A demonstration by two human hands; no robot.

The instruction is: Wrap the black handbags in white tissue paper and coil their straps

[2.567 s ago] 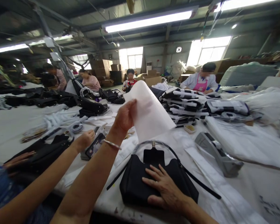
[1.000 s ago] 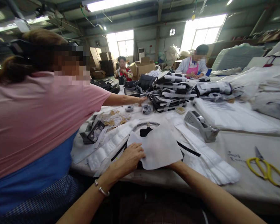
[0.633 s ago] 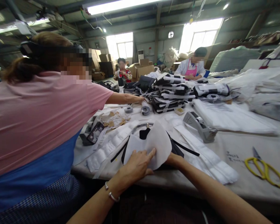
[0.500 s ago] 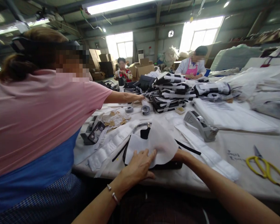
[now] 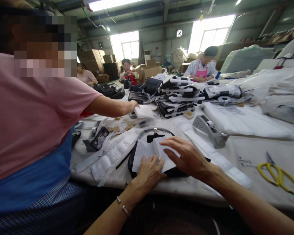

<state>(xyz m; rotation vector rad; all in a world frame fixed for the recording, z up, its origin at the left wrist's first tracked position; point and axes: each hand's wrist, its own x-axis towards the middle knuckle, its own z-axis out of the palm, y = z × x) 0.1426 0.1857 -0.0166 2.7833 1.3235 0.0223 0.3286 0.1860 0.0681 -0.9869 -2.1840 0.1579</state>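
A black handbag [image 5: 134,164] lies on the table in front of me, its handle and metal clasp pointing away. White paper sheet [image 5: 143,151] covers much of its face. My left hand [image 5: 149,169] rests on the sheet's lower part, fingers spread, holding nothing. Over the right part of the sheet is my right hand [image 5: 186,156], its fingers stretched out and apart. Whether the right fingertips touch the sheet I cannot tell. Black strap ends stick out on both sides of the bag, partly hidden.
At right lie yellow-handled scissors [image 5: 279,176] and a grey tape dispenser [image 5: 210,132]. Wrapped black bags [image 5: 177,98] are stacked behind. Padded white strips [image 5: 115,153] flank the handbag. Close on my left, a co-worker in pink [image 5: 39,111] reaches across with white sheets [image 5: 145,111].
My right hand has come from beneath the raised sheet to above it, and the sheet now lies flatter. The co-worker has shifted left and draws white sheets away from the stack.
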